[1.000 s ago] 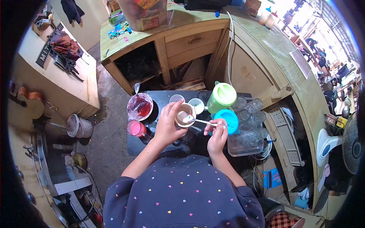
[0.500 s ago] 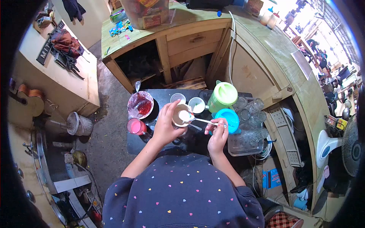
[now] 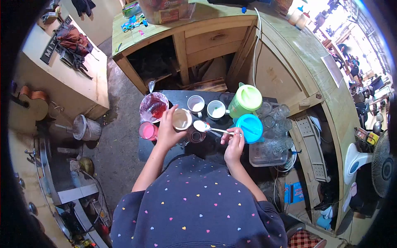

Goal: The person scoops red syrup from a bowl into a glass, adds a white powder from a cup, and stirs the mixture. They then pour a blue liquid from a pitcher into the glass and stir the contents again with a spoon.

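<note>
My left hand is wrapped round a container with pale contents, tilted toward me. In my right hand is the handle of a spoon heaped with white powder, level above an empty-looking glass. Two white cups with white stuff inside stand beyond the spoon. To the left are a bowl of red contents and a glass of pink liquid. Close to my right hand stands a blue-lidded pitcher, with a green pitcher behind it.
Upturned clear glasses crowd a clear tray at the right of the dark table. A wooden counter curves round behind and right. A fan stands far right, and a bucket on the left floor.
My left hand has moved left with the container, away from the spoon. The powder-filled spoon now shows clear of the container, over the glass. The camera view has shifted slightly.
</note>
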Motion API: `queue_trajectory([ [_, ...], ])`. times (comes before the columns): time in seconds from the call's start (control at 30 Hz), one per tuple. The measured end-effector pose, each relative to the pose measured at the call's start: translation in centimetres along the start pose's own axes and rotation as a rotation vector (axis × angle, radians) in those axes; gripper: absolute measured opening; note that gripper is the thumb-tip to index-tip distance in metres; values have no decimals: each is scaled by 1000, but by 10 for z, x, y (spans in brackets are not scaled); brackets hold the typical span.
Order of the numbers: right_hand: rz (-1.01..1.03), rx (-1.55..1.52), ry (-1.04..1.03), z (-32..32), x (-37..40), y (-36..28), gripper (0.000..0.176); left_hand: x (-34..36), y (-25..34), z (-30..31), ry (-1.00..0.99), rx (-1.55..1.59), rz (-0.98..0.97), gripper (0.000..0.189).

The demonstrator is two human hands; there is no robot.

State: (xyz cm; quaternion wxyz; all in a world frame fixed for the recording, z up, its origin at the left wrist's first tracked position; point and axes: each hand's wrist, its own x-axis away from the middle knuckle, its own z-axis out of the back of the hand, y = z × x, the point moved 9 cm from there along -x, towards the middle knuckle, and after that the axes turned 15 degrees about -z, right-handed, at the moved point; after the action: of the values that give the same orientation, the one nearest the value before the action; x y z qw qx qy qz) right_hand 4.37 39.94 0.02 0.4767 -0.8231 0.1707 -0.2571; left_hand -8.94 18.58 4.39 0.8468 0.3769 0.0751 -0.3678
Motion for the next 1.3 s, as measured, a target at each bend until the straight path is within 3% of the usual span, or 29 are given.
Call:
queue_trajectory([
  [0.47, -72, 176, -44, 20, -24, 64, 27, 13, -46, 17, 185, 1, 147, 81],
  [1.3, 5, 467, -59, -9, -26, 76, 23, 18, -51, 11, 107, 10, 152, 84],
])
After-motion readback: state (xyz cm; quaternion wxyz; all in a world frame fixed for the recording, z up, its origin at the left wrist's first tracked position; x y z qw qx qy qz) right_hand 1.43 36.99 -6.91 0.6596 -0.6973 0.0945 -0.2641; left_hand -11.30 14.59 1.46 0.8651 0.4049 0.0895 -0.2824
